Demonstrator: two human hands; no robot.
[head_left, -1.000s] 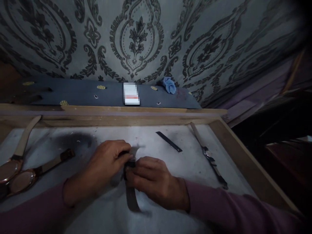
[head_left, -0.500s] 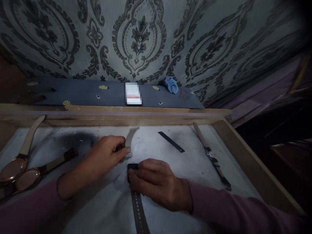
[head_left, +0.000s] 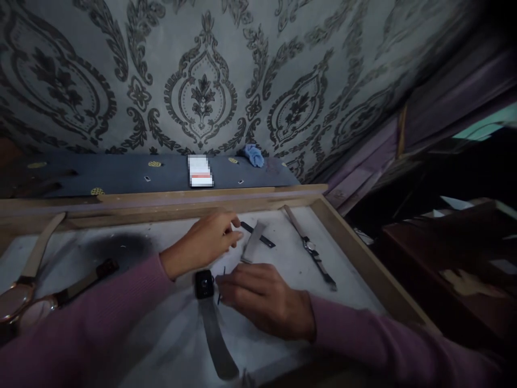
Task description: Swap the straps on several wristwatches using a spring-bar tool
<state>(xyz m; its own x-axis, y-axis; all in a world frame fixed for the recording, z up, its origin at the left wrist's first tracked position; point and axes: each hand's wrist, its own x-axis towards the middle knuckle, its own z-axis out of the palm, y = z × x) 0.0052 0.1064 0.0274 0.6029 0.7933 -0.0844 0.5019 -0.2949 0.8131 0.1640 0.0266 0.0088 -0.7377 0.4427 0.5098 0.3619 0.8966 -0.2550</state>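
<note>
A smartwatch (head_left: 204, 284) with a black square case sits in the middle of the tray. One grey strap (head_left: 218, 342) runs from it toward me. My right hand (head_left: 262, 299) is closed beside the case, fingertips pinching a thin dark strip (head_left: 219, 295) whose kind I cannot make out. Above the watch, my left hand (head_left: 208, 240) has its thumb and fingers apart and holds nothing. Just right of those fingertips, a loose grey strap piece (head_left: 253, 242) crosses over a flat black blade-like strip (head_left: 266, 241).
Two large round watches (head_left: 18, 296) lie at the left, partly behind my left sleeve. A slim wristwatch (head_left: 310, 246) lies near the right wall of the wooden tray (head_left: 343, 226). Beyond the far edge are a phone (head_left: 201, 171) and a crumpled blue cloth (head_left: 253, 155).
My left hand has let go of the loose strap piece, which now lies across the black strip. My right hand has moved off the watch case to its right side. The view has turned right.
</note>
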